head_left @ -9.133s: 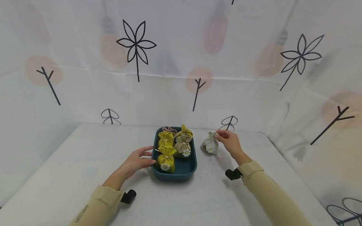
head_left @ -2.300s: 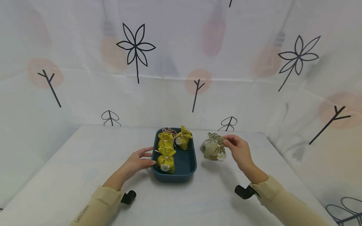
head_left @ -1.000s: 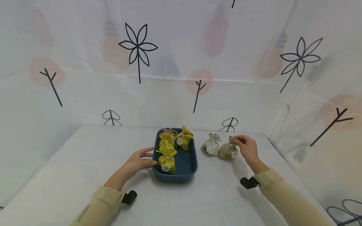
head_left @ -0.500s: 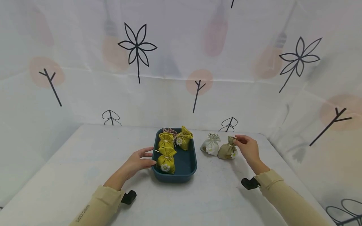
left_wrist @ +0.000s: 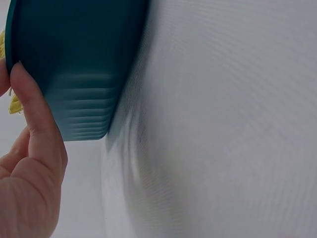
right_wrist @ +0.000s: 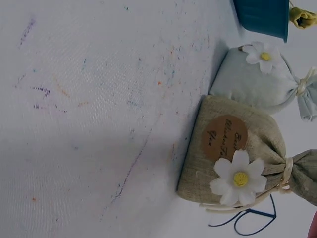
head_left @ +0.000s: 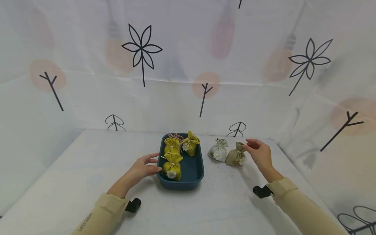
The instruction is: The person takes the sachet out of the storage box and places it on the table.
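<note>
Right hand [head_left: 259, 155] is sitting slightly farther from the tan bag [head_left: 234, 158] than in the previous frame, while the bag is staying put. Against the earliest frame, that bag is now standing on the desk [head_left: 223, 202] and no longer in the tray [head_left: 182, 186].

Position: tan bag is standing upright beside the pale bag [head_left: 221, 149], sides touching or nearly so. Its flower [right_wrist: 240, 178] and round tag [right_wrist: 225, 136] are showing in the right wrist view.

Fingers, right: parting loosely by the gathered top, apparently gripping nothing. Whether one fingertip is brushing the cloth, cannot tell. Fingers, left: left hand [head_left: 141, 169] is lightly holding the tray's rim, thumb tip lapping the edge, other fingers lying outside the wall.

Tray contents: front yellow bag [head_left: 174, 167], middle yellow bag [head_left: 171, 144] and right yellow bag [head_left: 192, 145] are sitting inside; something pinkish is showing in the far left corner.

Risks (judgement): a finger catching the tie [right_wrist: 286, 174] would be tugging the tan bag over. Its filling is probably soft, so an uneven base could be letting it slump and nudge the pale bag. Left thumb pressing too hard would be tilting or sliding the tray, with the yellow bags toppling into the bare side.
</note>
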Demonstrator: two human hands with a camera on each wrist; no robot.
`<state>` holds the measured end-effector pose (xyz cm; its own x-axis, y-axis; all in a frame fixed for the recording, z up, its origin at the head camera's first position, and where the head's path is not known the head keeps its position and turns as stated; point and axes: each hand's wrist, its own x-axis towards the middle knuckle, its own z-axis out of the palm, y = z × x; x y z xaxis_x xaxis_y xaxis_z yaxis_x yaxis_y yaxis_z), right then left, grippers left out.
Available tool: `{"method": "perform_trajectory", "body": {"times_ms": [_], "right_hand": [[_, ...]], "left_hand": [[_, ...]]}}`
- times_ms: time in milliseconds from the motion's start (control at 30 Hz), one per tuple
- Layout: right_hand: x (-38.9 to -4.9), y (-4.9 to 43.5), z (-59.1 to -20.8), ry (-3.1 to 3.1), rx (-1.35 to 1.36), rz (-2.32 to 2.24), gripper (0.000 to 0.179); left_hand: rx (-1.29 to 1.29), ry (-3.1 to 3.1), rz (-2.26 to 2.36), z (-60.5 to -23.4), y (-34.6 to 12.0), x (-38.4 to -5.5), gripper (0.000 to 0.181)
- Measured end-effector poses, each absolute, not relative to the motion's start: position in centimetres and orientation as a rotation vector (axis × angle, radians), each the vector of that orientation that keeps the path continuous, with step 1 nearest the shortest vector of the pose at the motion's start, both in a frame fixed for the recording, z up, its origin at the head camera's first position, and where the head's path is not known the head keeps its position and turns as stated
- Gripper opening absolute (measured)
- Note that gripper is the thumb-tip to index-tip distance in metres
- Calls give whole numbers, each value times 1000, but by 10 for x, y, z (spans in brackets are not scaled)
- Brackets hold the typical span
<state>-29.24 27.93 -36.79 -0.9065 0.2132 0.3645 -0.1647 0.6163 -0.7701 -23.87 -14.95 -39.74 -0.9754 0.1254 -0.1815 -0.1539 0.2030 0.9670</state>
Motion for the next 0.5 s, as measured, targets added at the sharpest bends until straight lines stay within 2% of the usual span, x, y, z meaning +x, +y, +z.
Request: {"method": "perform_trajectory", "body": {"times_ms": [500], "right_hand": [[-287, 257, -364, -2403, 36, 1381, 32]], "left_hand": [[-12, 2262, 1852, -397, -149, -237, 68]]}}
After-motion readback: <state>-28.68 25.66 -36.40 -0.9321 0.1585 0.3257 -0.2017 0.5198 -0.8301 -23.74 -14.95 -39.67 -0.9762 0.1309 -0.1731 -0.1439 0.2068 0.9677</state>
